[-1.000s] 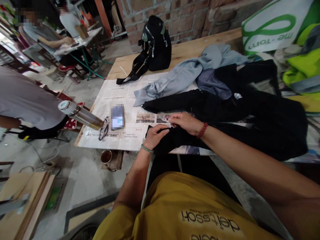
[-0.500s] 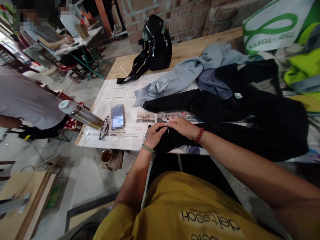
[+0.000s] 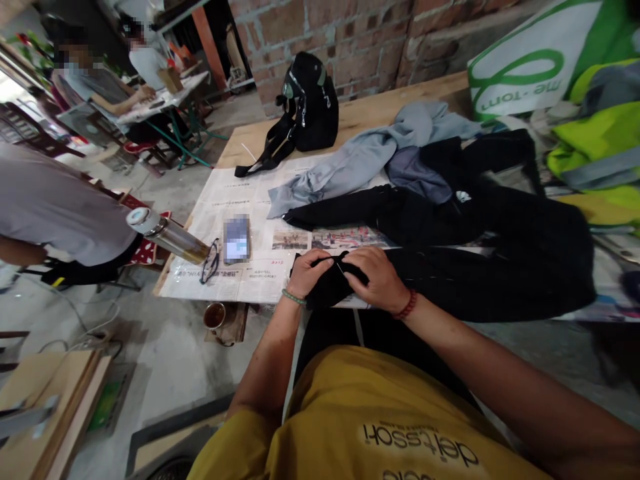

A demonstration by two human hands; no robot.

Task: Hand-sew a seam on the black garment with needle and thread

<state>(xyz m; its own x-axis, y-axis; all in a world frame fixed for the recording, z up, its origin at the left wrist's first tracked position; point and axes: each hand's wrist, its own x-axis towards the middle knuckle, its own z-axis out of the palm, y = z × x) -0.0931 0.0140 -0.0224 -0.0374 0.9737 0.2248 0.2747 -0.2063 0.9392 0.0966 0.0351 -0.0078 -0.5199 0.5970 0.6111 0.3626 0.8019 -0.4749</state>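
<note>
A long black garment (image 3: 500, 280) lies across the newspaper-covered table, its narrow end bunched in front of me. My left hand (image 3: 309, 273) pinches the edge of that end between thumb and fingers. Curled over the same cloth, my right hand (image 3: 380, 279) grips it just to the right, its thumb lower than its fingers. A thin white strand (image 3: 341, 268), thread or needle, shows on the black cloth between my hands; which of the two I cannot tell. The fingertips of my right hand are partly hidden by the fold.
A phone (image 3: 237, 239), eyeglasses (image 3: 211, 261) and a tilted-looking bottle (image 3: 167, 235) are at the table's left. Behind lie a grey cloth (image 3: 345, 170) and a black backpack (image 3: 315, 107). A green-white bag (image 3: 530, 63) stands back right. A cup (image 3: 215, 316) sits below the edge. People sit at left.
My right hand has turned and lowered, its fingers now curled over the cloth instead of pinching beside my left fingertips. My left hand keeps its hold. The view has shifted slightly.
</note>
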